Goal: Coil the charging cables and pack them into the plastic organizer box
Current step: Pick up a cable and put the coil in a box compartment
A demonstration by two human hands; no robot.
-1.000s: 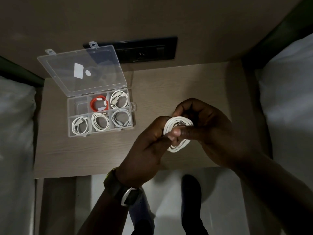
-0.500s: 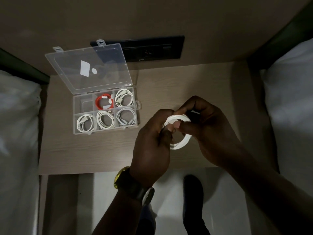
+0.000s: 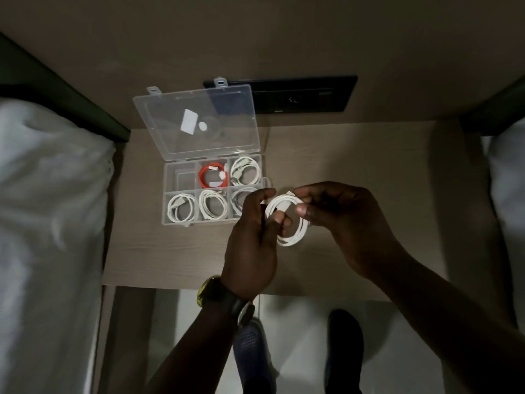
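Observation:
Both hands hold one coiled white cable (image 3: 295,231) above the wooden bedside table (image 3: 355,166). My left hand (image 3: 252,240) pinches the coil's left side. My right hand (image 3: 338,220) grips its top right, thumb across the loop. The clear plastic organizer box (image 3: 166,211) lies just left of my hands with its lid (image 3: 199,120) open and leaning back. A red cable (image 3: 213,177) fills the back middle compartment, and white coils (image 3: 245,170) fill the back right one and the front row. The back left compartment (image 3: 180,176) holds no cable. My left hand hides part of the front right compartment.
White bedding lies on the left (image 3: 48,223) and on the right (image 3: 508,194) of the table. A black socket panel (image 3: 306,93) is set in the wall behind the box. Below the table's front edge are my two feet (image 3: 343,345) on a pale floor.
Both hands have carried the white coil left, closer to the box, and the camera view has swung so the box sits nearer the middle. The coil stays held by both hands.

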